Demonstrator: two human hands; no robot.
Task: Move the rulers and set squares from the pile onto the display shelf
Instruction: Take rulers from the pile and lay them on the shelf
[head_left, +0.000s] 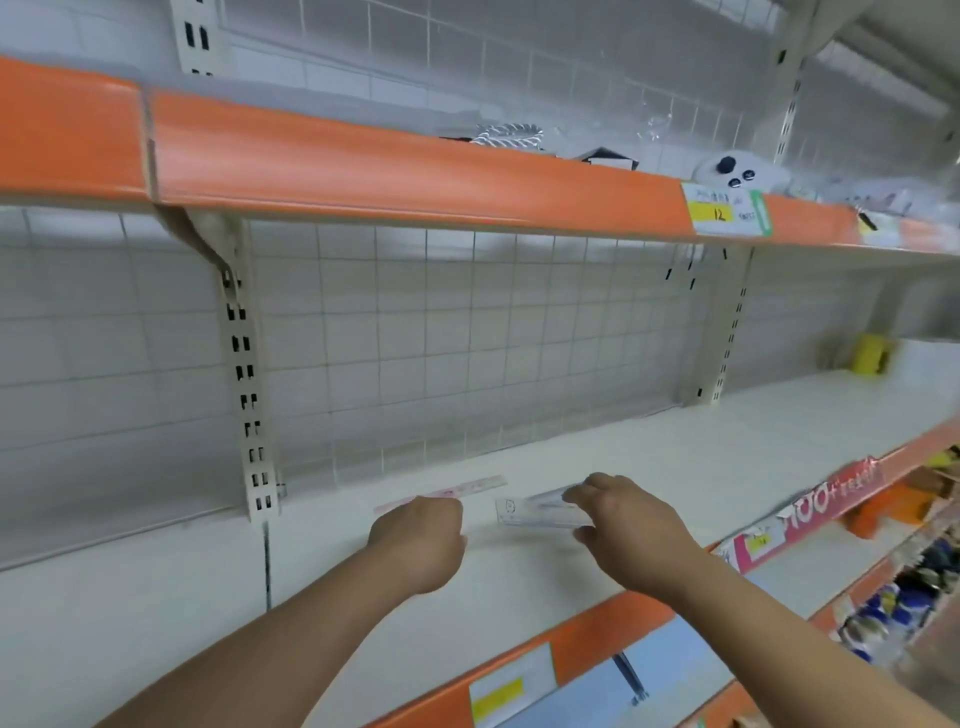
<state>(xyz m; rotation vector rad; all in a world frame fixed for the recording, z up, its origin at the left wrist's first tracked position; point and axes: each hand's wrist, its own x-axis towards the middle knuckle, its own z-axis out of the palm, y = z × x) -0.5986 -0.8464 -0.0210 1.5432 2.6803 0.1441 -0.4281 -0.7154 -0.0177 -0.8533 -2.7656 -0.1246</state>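
White shelf board (649, 457) with an orange front lip fills the middle of the view, and both hands are out over it, well apart from each other.

Left hand (421, 540) sits knuckles-up with the fingers curled down over a pink ruler (467, 488). The ruler lies flat on the board and runs out past the hand on both sides. The fingertips are hidden, so I cannot tell whether this hand is gripping or only pressing.

Over to the right hand (634, 525): fingers on top, thumb underneath, pinching the right end of a clear ruler (535, 512). Its free end points towards the pink one, and the two do not touch. It sits low over the board, and I cannot tell whether it touches down.

Behind them a wire grid panel (467, 338) backs the bay. Far right on the same board sits a small yellow object (870, 353). Overhead runs the orange-edged upper shelf (363, 161), which carries a price tag (719, 213) marked 12 and a white controller-like item (737, 169). Lower right is a pink banner strip (810, 514) with blurred packaged goods (883, 603) below it.
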